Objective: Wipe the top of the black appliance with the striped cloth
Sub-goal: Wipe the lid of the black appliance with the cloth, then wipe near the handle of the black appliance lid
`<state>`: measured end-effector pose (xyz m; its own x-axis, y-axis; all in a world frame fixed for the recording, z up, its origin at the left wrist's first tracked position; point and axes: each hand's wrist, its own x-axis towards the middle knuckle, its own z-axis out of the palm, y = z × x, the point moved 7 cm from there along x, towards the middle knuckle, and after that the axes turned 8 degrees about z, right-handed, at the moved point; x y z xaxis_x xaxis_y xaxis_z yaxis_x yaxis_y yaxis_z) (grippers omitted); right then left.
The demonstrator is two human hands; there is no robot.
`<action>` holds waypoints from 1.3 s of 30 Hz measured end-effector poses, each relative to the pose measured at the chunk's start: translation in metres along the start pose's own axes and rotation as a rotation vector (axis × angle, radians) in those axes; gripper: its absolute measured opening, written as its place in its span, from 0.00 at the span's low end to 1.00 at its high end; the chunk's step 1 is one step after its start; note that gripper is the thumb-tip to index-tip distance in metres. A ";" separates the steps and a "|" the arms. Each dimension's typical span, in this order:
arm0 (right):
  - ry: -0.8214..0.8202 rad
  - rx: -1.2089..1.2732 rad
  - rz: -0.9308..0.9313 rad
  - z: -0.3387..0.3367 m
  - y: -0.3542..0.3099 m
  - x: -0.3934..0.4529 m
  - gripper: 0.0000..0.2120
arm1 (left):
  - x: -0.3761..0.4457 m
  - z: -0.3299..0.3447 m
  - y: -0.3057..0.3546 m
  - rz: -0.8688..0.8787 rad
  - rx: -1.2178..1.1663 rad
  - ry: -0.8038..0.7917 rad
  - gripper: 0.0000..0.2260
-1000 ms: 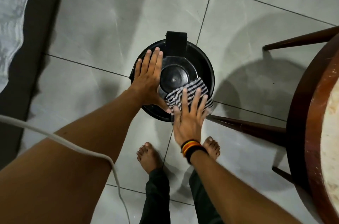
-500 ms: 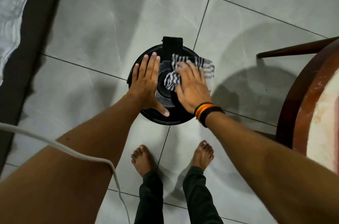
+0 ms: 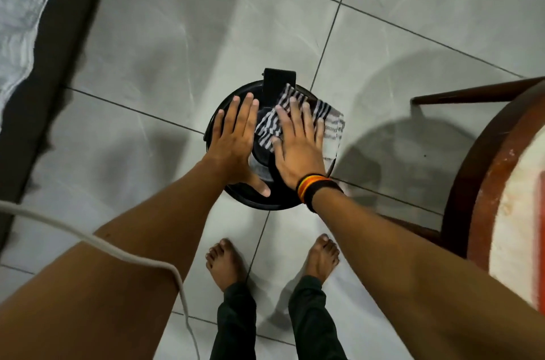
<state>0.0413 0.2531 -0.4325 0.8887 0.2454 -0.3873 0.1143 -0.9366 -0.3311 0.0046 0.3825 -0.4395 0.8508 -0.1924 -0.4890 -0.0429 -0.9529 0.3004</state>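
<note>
A round black appliance [image 3: 259, 200] with a black handle tab [image 3: 278, 81] at its far edge stands on the tiled floor. The black-and-white striped cloth [image 3: 328, 120] lies spread over the right and far part of its lid. My right hand [image 3: 298, 147], with a striped wristband, presses flat on the cloth with fingers spread. Flat on the left side of the lid rests my left hand [image 3: 236, 138], palm down, holding nothing. Both hands hide most of the lid's centre.
A dark wooden stool or chair [image 3: 477, 182] with a worn pale seat stands close on the right, one leg near the appliance. A white cable [image 3: 124, 253] crosses my left arm. White fabric [image 3: 20, 20] and a dark strip lie far left. My bare feet [image 3: 227, 262] stand just behind.
My right hand slid the cloth from the lid's near right edge up across its far side, then slightly right. My left hand has stayed pressed on the left of the lid.
</note>
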 end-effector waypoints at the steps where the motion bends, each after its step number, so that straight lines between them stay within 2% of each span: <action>1: -0.012 -0.013 -0.023 0.001 0.000 0.004 0.30 | 0.001 0.000 0.000 -0.001 -0.005 0.005 0.81; 6: -0.056 0.064 0.036 -0.008 0.026 0.057 0.27 | 0.001 0.003 -0.002 0.011 -0.042 0.029 0.83; 12: 0.096 0.090 0.249 0.031 0.029 -0.059 0.31 | 0.001 0.002 -0.001 0.009 -0.068 0.022 0.81; 15: 0.067 0.138 0.310 0.062 0.014 -0.100 0.32 | 0.004 0.001 -0.001 0.008 -0.023 -0.074 0.82; 18: 0.078 0.198 0.389 0.069 -0.009 -0.100 0.33 | 0.007 -0.002 -0.004 -0.007 0.025 -0.233 0.81; 21: -0.001 0.095 0.229 0.064 -0.047 -0.078 0.33 | 0.007 -0.013 -0.003 -0.012 0.041 -0.319 0.77; 24: -0.133 0.222 0.084 0.048 -0.061 -0.065 0.31 | 0.000 -0.029 -0.002 0.008 0.034 -0.368 0.69; 26: -0.091 0.314 0.080 0.026 -0.049 -0.071 0.30 | -0.006 -0.039 -0.002 -0.003 -0.044 -0.356 0.61; 28: 0.053 0.424 0.245 0.009 -0.021 -0.091 0.31 | -0.011 -0.048 0.001 -0.046 -0.221 -0.195 0.44; 29: 0.124 0.522 0.410 0.004 -0.003 -0.105 0.32 | -0.017 -0.052 0.001 -0.115 -0.310 -0.048 0.35; 31: 0.165 0.728 0.769 0.008 0.024 -0.127 0.33 | -0.034 -0.055 0.008 -0.262 -0.397 0.158 0.24; 32: 0.144 0.802 0.902 0.013 0.028 -0.130 0.34 | -0.040 -0.051 0.013 -0.316 -0.416 0.189 0.23; 34: 0.098 0.896 1.047 0.018 0.028 -0.124 0.34 | -0.043 -0.039 0.019 -0.399 -0.413 0.201 0.28; 37: 0.073 0.912 1.115 0.020 0.027 -0.108 0.27 | -0.046 -0.031 0.014 -0.540 -0.356 0.244 0.34; 39: 0.029 0.936 1.121 0.021 0.030 -0.108 0.20 | -0.050 -0.024 0.014 -0.611 -0.402 0.256 0.28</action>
<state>-0.0611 0.2035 -0.4192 0.3258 -0.5037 -0.8001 -0.9439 -0.1255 -0.3053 -0.0258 0.3847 -0.3914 0.7590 0.4469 -0.4735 0.6247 -0.7048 0.3361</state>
